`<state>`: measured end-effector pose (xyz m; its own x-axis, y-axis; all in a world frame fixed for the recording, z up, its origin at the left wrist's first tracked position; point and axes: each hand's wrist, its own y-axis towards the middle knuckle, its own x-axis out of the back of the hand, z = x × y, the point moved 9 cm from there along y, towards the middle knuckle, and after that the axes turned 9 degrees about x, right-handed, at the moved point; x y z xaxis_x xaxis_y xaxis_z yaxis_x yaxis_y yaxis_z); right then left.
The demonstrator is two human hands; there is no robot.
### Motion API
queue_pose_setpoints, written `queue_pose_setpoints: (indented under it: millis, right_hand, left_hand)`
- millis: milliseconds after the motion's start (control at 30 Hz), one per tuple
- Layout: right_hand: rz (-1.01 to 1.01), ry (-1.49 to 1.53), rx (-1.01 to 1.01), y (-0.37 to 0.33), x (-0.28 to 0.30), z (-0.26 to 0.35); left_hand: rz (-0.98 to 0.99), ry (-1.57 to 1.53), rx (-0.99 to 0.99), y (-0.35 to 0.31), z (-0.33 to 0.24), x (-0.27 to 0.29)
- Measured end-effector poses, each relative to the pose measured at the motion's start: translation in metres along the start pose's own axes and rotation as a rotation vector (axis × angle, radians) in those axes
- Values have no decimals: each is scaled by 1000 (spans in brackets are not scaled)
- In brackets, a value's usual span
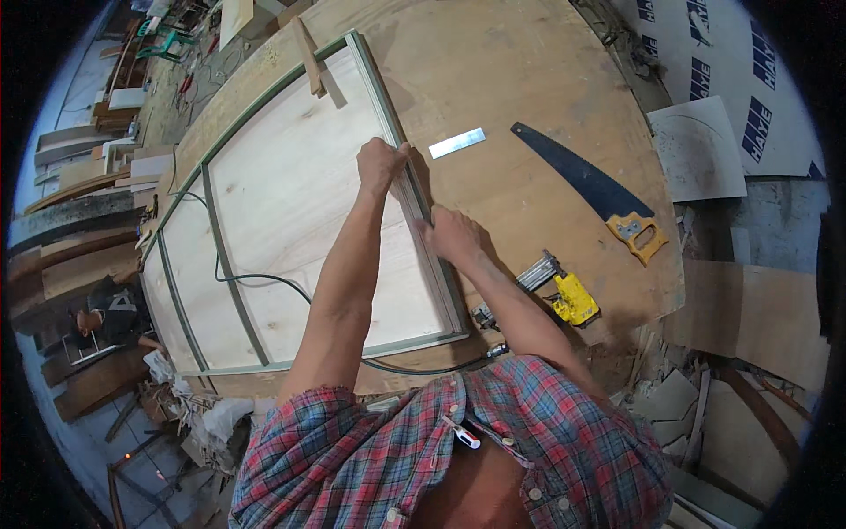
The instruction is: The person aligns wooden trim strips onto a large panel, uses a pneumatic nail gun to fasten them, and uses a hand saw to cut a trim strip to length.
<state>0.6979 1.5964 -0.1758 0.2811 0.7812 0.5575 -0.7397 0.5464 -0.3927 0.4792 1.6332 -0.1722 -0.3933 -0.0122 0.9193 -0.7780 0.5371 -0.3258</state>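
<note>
On the left, a pale panel (295, 198) lies in its green-edged frame (226, 242) on the table (476, 79). To work it well, I'd press evenly at 2 spots, keeping the right rail (438, 278) straight. My left hand (380, 166) curls against the rail's far stretch; farther right, my right hand (454, 236) touches it nearer me. Fingertips are hidden, so I cannot tell whether either grip pinches the rail

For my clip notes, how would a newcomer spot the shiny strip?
On the big wooden tabletop, find the green-framed panel. Between its right edge and the handsaw lies the strip. It's flat, rectangular and silvery, and, unlike the handsaw, has no handle.
</note>
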Motion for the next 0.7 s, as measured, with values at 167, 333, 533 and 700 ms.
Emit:
queue_pose_setpoints:
  millis: [167,333,533,700]
  right_hand:
    - [-85,48,-34,15,-15,-11]
    - [-102,26,-24,16,-18,-9]
    - [-24,35,-21,15,-9,-1]
    - [-23,23,-15,6,-2,5]
  left_hand:
    - [13,-6,23,-1,7,0]
    - [3,-28,-20,-7,6,-3]
    - [92,-46,-2,-47,20,-20]
    - [224,-15,79,-86,39,-36]
